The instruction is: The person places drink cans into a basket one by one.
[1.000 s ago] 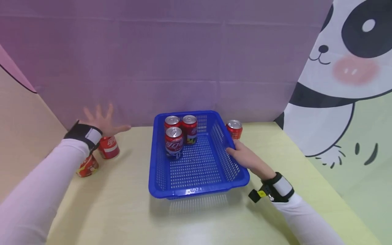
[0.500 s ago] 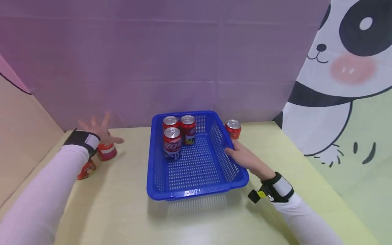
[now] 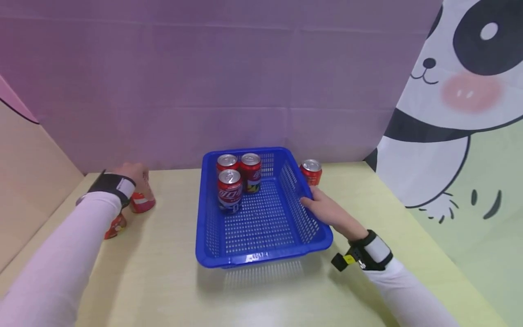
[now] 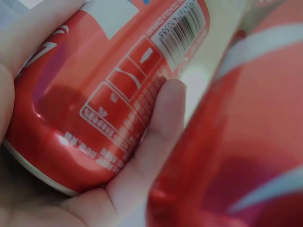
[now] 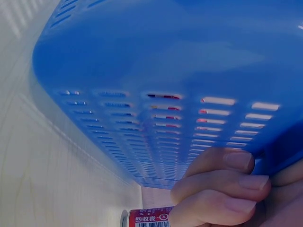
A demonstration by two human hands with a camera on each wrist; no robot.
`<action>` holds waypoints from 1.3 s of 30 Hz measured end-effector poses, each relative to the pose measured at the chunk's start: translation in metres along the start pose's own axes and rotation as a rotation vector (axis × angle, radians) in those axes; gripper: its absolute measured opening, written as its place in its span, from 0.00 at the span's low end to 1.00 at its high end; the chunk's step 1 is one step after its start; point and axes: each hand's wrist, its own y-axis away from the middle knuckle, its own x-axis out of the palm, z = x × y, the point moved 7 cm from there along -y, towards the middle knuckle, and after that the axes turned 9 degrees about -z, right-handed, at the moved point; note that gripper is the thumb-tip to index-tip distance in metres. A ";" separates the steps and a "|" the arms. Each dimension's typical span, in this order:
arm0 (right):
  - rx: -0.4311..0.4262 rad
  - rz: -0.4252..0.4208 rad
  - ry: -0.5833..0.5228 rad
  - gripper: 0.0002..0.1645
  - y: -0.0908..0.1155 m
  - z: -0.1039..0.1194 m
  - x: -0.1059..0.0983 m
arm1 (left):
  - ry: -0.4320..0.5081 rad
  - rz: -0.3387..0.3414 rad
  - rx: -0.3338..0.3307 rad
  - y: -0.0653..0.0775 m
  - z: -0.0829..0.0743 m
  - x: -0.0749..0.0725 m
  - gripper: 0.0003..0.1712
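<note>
My left hand (image 3: 132, 175) is at the far left of the table, its fingers round a red soda can (image 4: 90, 104); thumb and fingers wrap its sides in the left wrist view. A second red soda can (image 4: 241, 137) stands close in front of that camera; in the head view a red can (image 3: 115, 227) shows partly behind the left forearm. My right hand (image 3: 331, 211) grips the right rim of a blue plastic basket (image 3: 261, 259), thumb over the rim and fingers curled underneath. Inside, at the back left, three red soda cans (image 3: 229, 193) stand upright.
Just right of the basket, a red soda can (image 3: 312, 172) stands near the back of the pale wooden table (image 3: 163, 272). A purple cloth wall (image 3: 224, 81) closes off the back, and a panda-print wall (image 3: 441, 168) stands at the right.
My left hand has come down from spread fingers above the cans to grasping one. The basket shifted slightly left in view early on; my right hand keeps its grip.
</note>
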 end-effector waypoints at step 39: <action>0.005 0.006 0.017 0.31 -0.008 -0.003 0.000 | -0.047 -0.298 0.463 0.051 -0.117 -0.069 0.26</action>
